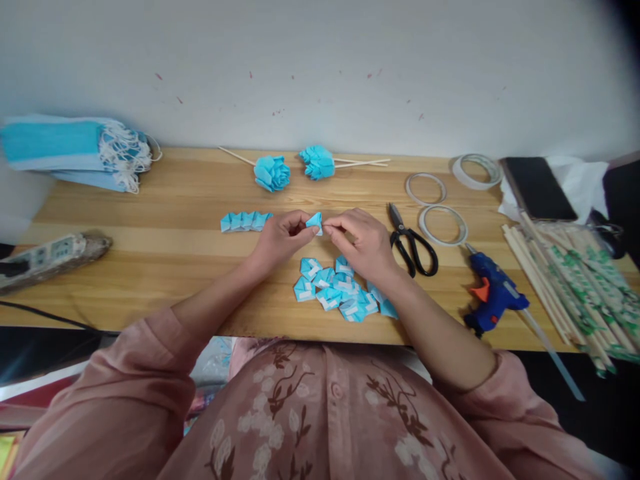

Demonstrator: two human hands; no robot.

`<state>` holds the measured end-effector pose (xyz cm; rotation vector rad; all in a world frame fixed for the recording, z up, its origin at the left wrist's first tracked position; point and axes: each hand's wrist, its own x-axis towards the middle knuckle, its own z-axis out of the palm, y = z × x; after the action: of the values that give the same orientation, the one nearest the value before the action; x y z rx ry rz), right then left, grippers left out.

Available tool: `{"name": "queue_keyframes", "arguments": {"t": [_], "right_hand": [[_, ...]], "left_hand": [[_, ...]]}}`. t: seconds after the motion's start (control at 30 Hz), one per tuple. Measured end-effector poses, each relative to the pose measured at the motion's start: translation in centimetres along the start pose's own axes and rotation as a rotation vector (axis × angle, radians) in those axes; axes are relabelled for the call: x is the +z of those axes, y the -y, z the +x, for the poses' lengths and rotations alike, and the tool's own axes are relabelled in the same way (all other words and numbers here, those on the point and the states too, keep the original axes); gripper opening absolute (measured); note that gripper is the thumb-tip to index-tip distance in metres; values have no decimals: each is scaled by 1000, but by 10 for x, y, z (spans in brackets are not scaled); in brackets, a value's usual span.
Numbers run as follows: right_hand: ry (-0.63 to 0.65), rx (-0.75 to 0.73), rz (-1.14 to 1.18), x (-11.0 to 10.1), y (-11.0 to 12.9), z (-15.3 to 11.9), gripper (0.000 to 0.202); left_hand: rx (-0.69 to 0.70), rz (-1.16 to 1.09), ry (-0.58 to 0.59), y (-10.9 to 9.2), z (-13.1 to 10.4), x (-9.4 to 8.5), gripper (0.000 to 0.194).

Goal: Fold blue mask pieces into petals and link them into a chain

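Over the middle of the table, my left hand point(283, 239) pinches a small folded blue piece point(315, 221) between thumb and fingers. My right hand point(364, 241) is closed at that piece's right edge, its fingertips pressed together; what they hold, if anything, is too small to name. Left of my left hand lies a row of overlapping blue folded pieces point(243, 222). Nearer the front edge is a loose pile of blue folded pieces with white strips point(345, 287), partly under my right wrist. Two blue flowers, one on the left point(272, 173) and one on the right point(317, 163), lie behind my hands.
Black-handled scissors point(413, 247), tape rolls point(443, 225) and a blue glue gun point(495, 293) lie to the right, with wrapped sticks point(575, 287) and a phone point(540, 188) beyond. Masks point(60, 147) and a power strip point(50, 257) are on the left.
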<state>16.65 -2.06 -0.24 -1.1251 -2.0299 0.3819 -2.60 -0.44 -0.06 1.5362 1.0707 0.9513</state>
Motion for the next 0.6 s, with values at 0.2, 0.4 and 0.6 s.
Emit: {"name": "queue_keyframes", "arguments": {"t": [0.2,0.4,0.6], "right_hand": [[-16,-25,-20,1,-1,0,15],[-62,-55,-90,2,1,0,15],[-121,5,-8,-1,3,2,13]], "left_hand": [[2,2,-1,0,0,0,20],[0,-13,19,1,0,0,22],[-23,-17,22,1,-1,-1,24]]}}
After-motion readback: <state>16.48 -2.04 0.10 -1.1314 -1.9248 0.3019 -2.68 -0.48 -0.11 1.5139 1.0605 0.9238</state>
